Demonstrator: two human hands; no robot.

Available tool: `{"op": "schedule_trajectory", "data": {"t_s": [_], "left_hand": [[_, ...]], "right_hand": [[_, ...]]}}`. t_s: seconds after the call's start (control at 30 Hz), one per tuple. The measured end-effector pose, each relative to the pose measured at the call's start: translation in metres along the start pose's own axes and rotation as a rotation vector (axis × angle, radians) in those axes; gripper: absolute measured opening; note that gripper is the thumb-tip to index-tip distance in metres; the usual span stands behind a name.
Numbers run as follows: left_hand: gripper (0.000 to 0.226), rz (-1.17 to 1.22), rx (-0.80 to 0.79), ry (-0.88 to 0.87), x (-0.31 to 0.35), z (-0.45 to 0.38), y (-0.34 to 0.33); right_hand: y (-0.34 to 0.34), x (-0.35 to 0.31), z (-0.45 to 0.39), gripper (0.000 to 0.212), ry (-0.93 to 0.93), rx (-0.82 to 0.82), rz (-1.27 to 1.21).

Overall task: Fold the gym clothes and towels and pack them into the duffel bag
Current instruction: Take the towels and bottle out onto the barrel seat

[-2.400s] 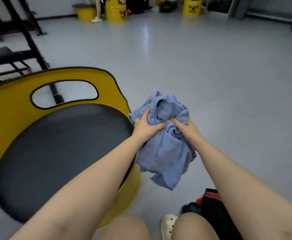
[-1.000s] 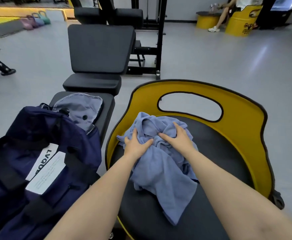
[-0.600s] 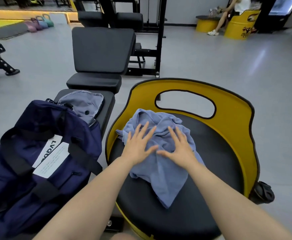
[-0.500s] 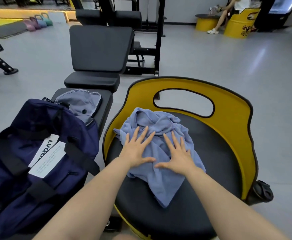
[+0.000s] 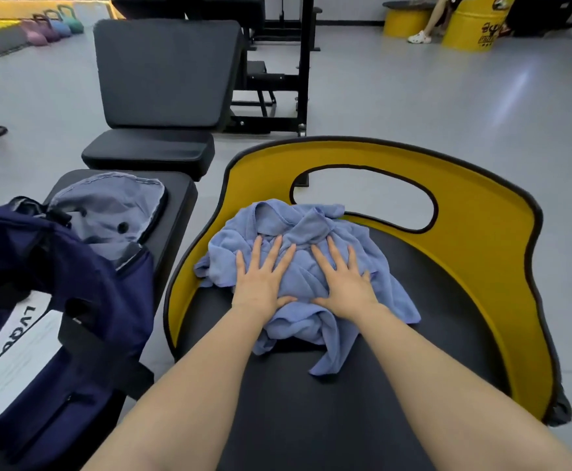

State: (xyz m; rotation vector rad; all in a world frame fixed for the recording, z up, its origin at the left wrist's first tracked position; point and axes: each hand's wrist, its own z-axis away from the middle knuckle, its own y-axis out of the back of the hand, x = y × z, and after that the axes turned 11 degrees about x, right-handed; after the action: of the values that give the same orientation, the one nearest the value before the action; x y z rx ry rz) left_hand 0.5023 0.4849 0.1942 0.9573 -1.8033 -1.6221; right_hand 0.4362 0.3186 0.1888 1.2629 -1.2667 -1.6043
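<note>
While both the left hand (image 5: 260,283) and right hand (image 5: 347,283) press flat-fingered, gripping nothing, the crumpled towel (image 5: 298,266) lies directly beneath; duffel bag (image 5: 56,317) sits left, nearer the left hand.

The black seat (image 5: 396,334) with a yellow back carries a crumpled blue towel (image 5: 311,239). The bench (image 5: 175,198) beside it carries the navy bag (image 5: 56,300).

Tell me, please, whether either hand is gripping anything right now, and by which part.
Nothing is gripped. The left hand and right hand lie flat, fingers straight, pressing the middle of the crumpled blue towel on the seat.
</note>
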Motion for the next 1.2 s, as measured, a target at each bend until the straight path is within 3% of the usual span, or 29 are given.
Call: {"op": "schedule_trajectory", "data": {"t_s": [0.57, 0.9, 1.2], "left_hand": [[0.088, -0.017, 0.065, 0.038, -0.007, -0.067, -0.023], [0.085, -0.012, 0.025, -0.056, -0.006, -0.027, 0.015], [0.078, 0.016, 0.113, -0.154, 0.023, 0.035, 0.105]], "right_hand": [[0.003, 0.011, -0.079, 0.097, 0.001, 0.036, 0.069], [0.039, 0.017, -0.004, 0.098, -0.061, 0.065, 0.06], [0.111, 0.012, 0.099, 0.097, -0.107, 0.156, 0.126]]}}
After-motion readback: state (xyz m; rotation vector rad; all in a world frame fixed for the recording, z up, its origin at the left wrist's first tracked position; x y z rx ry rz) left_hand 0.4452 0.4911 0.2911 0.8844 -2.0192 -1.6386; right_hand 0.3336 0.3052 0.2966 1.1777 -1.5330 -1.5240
